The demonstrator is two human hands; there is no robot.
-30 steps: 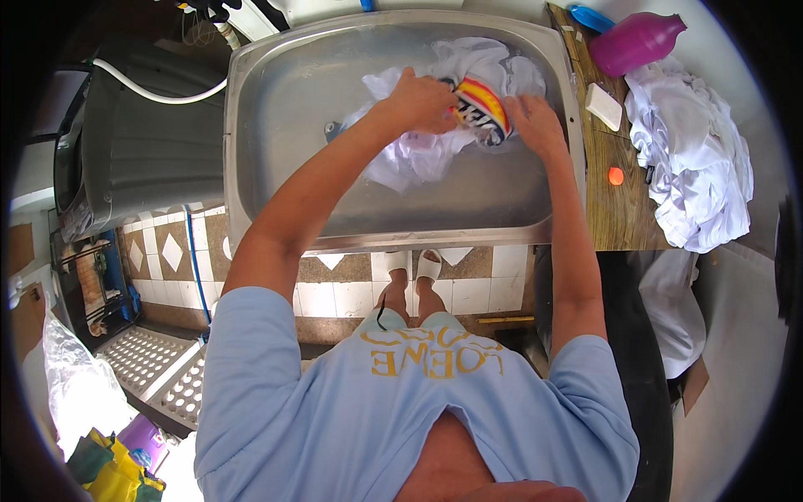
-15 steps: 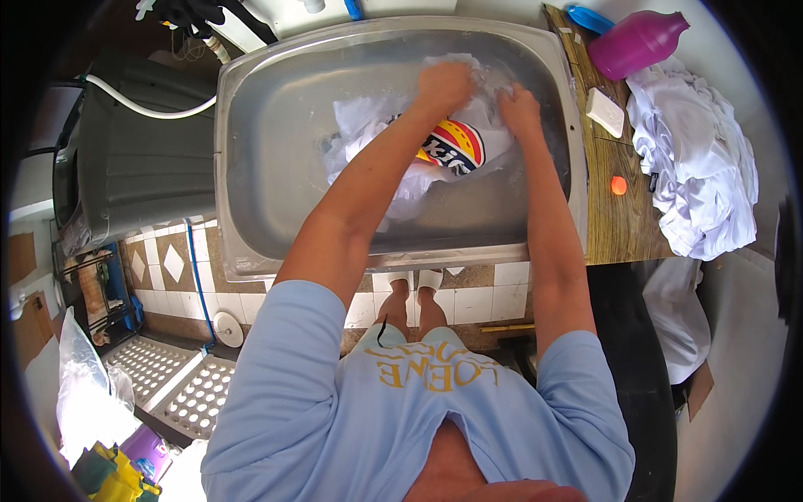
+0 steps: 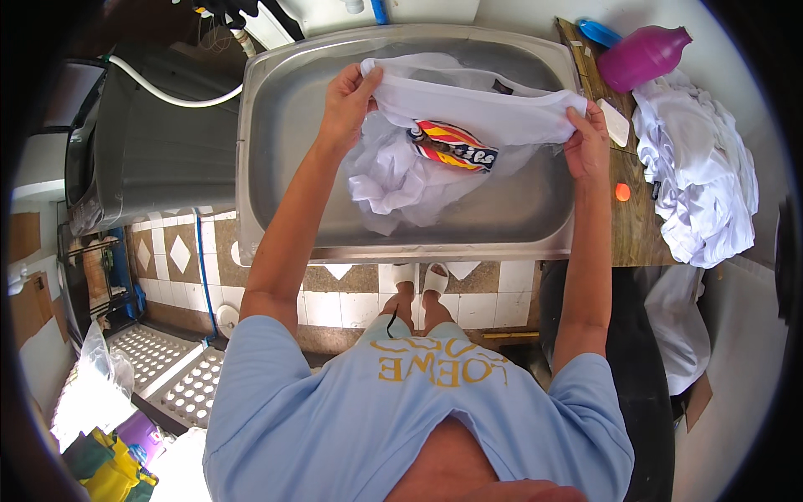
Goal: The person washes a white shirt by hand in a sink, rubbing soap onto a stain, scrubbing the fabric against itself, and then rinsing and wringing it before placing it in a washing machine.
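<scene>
Left hand (image 3: 347, 96) grips one edge of the wet white shirt (image 3: 468, 113), right hand (image 3: 588, 144) the other, stretched taut above the steel sink (image 3: 276, 167), probably so it opens flat. More white laundry (image 3: 703, 184) heaped on the bench (image 3: 627, 234), beside a pink bottle (image 3: 640, 54).

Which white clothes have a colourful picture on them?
The wet white shirt stretched between the left hand and right hand over the sink. The white pile on the wooden counter shows no picture.
</scene>
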